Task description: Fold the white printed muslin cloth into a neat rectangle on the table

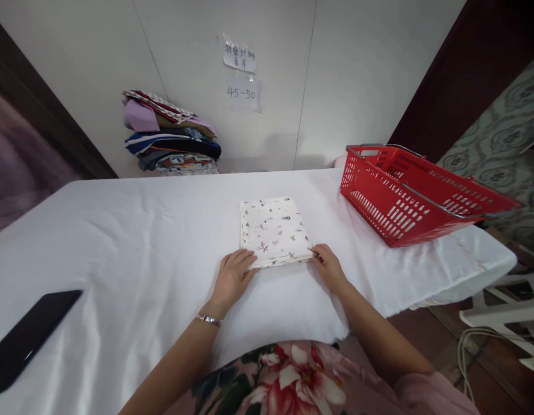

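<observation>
A white cloth (275, 227) with small printed figures lies folded into a flat, layered square on the white-covered table. My left hand (235, 273) grips its near left corner, thumb below and fingers over the top. At the near right corner, my right hand (329, 266) pinches the folded edge between thumb and fingers. The cloth's near edge shows several stacked layers. A bracelet (209, 319) circles my left wrist.
A red plastic basket (396, 196) with metal handles stands at the right. Folded fabrics (174, 135) are piled beyond the table's far edge. A black phone-like slab (31, 337) lies at the left. A white stool (504, 308) stands at the lower right.
</observation>
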Available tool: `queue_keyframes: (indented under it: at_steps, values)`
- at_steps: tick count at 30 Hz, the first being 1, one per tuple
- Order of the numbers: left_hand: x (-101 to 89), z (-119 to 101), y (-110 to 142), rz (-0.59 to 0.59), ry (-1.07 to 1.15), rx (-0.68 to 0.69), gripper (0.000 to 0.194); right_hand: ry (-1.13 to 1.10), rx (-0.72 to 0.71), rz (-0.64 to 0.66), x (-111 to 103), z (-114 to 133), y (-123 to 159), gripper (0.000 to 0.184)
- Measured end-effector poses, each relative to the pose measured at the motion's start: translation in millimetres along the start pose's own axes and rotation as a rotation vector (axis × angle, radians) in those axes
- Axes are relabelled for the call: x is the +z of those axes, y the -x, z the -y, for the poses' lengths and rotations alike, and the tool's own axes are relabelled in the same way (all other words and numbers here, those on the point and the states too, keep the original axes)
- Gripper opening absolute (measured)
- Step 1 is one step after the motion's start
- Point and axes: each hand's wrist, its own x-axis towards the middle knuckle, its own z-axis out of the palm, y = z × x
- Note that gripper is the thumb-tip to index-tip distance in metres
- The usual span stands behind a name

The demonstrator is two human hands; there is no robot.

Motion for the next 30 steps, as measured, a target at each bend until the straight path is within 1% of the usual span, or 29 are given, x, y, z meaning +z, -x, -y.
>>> queue_keyframes:
  at_steps: [3,5,6,8,10,13,15,18,21,26,28,30]
  values:
    - [1.2,0.6,1.5,-0.024,0.115,-0.004,0.029,-0.124,0.077,-0.018,-1.4,-1.4,-0.4,0.022]
    - [1.4,0.0,0.9,-0.052,0.21,-0.087,0.031,-0.269,0.212,-0.016,-4.5,-0.9,-3.6,0.025]
    - [1.3,-0.1,-0.7,-0.07,0.25,-0.162,0.032,-0.331,0.302,-0.015,-6.5,-0.4,-6.4,0.027]
    - [0.7,0.7,-8.1,-0.094,0.293,-0.359,0.036,-0.398,0.469,0.001,-10.5,0.3,-14.8,0.032]
    - [-0.2,3.7,-21.4,-0.056,0.296,-0.579,0.043,-0.395,0.567,0.023,-12.5,-0.3,-26.5,0.038]
    - [-1.4,11.0,-47.8,0.044,0.313,-0.834,0.053,-0.352,0.582,0.085,-8.3,-3.4,-47.6,0.049]
    - [-0.9,15.5,-64.7,0.069,0.365,-0.917,0.057,-0.327,0.579,0.11,-1.7,-5.4,-62.4,0.055]
    - [2.5,19.6,-82.6,0.068,0.411,-0.961,0.064,-0.33,0.602,0.1,9.6,-5.5,-82.6,0.061]
    - [7.5,21.9,-89.6,0.062,0.421,-0.979,0.065,-0.391,0.644,0.116,18.2,-4.1,-97.3,0.07]
    - [11.9,28.5,-84.8,0.064,0.463,-0.966,0.058,-0.464,0.648,0.167,27.2,-4.7,-104.1,0.08]
    - [9.1,33.4,-81.3,0.048,0.466,-0.954,0.058,-0.483,0.637,0.181,32.4,-3.4,-102.0,0.083]
    - [1.9,40.5,-78.1,0.02,0.455,-0.948,0.06,-0.522,0.608,0.198,41.2,0.2,-99.3,0.086]
